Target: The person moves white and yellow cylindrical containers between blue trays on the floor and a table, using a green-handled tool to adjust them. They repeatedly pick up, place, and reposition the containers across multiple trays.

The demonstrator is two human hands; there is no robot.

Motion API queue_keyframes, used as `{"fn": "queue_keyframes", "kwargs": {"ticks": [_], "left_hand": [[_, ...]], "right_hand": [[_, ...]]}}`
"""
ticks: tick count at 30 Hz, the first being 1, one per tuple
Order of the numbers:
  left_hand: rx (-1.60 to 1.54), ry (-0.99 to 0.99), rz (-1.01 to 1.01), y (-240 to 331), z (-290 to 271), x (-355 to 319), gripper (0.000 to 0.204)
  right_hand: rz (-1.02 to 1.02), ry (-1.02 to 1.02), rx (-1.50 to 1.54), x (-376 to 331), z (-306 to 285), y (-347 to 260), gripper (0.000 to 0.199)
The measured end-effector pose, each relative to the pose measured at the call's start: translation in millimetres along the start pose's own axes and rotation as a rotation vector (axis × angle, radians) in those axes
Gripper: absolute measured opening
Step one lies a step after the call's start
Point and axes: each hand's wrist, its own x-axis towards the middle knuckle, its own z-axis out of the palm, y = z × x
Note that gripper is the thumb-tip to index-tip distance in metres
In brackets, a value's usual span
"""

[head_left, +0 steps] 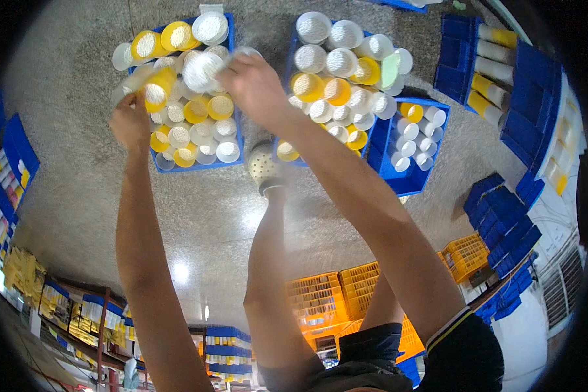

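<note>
A blue crate (206, 165) on the floor at the upper left is packed with white and yellow cups, many showing small white pieces inside. My left hand (130, 123) is at its left side, fingers closed at the edge of a tilted yellow cup (158, 91). A translucent white cup (134, 80) lies close by, partly overlapped. Over the crate's right side, my right hand (253, 85) is closed at a white cup (202, 70) with white contents; motion blurs this hand and cup.
To the right stand a second filled blue crate (288, 72) and a smaller blue crate (405, 186) of cups. My foot in a perforated clog (264, 164) is between the crates. Orange crates (317, 300) stand behind me; stacked blue crates (500, 219) are at right.
</note>
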Motion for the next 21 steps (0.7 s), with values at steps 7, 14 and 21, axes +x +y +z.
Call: {"fn": "queue_keyframes", "kwargs": {"ticks": [7, 14, 21], "left_hand": [[0.158, -0.207, 0.021, -17.1, 26.1, 44.8, 0.036], [-0.046, -0.064, 0.11, 5.1, 21.1, 46.1, 0.038], [-0.483, -0.045, 0.176, 102.1, 18.5, -85.1, 0.023]], "right_hand": [[0.156, -0.406, -0.337, 53.4, 86.5, 2.4, 0.016], [0.335, -0.025, -0.166, 12.7, -22.2, 10.4, 0.035], [0.806, 0.35, -0.585, -94.7, -117.3, 131.2, 0.074]]}}
